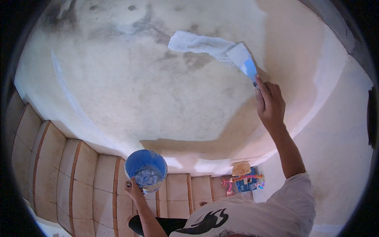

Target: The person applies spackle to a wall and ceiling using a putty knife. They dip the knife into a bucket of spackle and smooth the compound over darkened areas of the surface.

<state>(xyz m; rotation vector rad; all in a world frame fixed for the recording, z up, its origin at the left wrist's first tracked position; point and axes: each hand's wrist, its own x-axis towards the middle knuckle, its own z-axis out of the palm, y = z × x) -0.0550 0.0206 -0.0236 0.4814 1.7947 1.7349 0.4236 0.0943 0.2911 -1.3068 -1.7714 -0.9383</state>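
My right hand is closed round the handle of a putty knife, its wide blade lying against the wall. From the blade a fresh white smear of filler runs leftward across dark stains. Low on the left, my left hand grips the rim of a blue bucket. Pale paste coats the bucket's inside and bottom. The putty knife's handle is mostly hidden by my fingers.
Tiled stairs with brown edges run along the wall's foot, below the bucket. At the lower right, a blue box, a tan bowl-like item and a pink-and-orange toy sit together in the corner. Another wall rises on the right.
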